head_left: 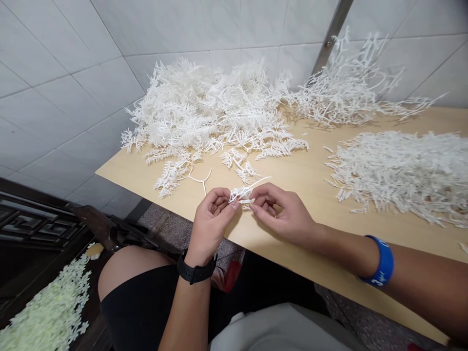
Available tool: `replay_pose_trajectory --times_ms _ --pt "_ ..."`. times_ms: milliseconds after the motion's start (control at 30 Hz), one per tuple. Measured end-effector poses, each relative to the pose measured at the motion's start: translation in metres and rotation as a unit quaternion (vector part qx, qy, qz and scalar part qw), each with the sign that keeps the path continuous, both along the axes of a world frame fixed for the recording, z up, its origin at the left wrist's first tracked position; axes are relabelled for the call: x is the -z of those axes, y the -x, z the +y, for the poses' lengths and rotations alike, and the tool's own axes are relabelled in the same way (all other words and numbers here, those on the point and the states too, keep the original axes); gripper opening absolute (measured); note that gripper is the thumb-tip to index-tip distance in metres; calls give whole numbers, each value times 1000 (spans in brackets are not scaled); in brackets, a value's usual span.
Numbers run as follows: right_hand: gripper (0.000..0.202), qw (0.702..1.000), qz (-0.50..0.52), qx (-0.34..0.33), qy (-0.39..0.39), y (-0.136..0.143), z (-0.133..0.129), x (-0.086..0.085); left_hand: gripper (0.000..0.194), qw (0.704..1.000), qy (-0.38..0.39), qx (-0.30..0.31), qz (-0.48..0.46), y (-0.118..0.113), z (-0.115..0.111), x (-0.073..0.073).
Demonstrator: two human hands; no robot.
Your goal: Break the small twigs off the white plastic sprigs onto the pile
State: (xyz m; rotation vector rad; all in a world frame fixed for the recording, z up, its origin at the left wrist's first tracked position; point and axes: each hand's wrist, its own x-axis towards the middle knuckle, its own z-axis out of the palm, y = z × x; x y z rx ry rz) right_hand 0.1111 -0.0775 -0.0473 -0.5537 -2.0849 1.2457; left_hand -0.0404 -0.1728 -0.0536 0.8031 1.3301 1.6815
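Note:
Near the table's front edge, a small white branched plastic piece (239, 193) is pinched between the fingertips of my left hand (214, 214), which has a black watch on its wrist. My right hand (283, 210) is closed at the piece's right side, thumb and index finger pressed on a thin white bit of it. A bare forked white stem (203, 182) lies just behind my left hand. Behind both hands is a large heap of white branched sprays (215, 107), with a few loose sprays (239, 163) at its front.
The wooden table (307, 180) stands against a tiled wall. A tangle of bare white stems (340, 92) lies at the back right, and a wide pile of short white pieces (405, 170) at the right. Pale green-white small flowers (51, 307) lie at the lower left, beside dark carved furniture (32, 219).

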Motion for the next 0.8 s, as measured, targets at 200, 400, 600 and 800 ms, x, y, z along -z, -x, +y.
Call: replay_pose_trajectory --times_ms 200,400,600,800 --pt "12 1000 -4 0 -7 1 0 0 22 1000 0 -2 4 -1 0 -1" --pt "10 1000 -4 11 -29 1 -1 -1 21 1000 -1 6 4 -1 0 0" --pt "10 1000 -6 21 -20 1 -1 -4 21 1000 6 2 5 -1 0 -1" --pt "10 999 12 37 -13 -1 -2 -3 23 1000 -1 -20 -7 -1 1 0"
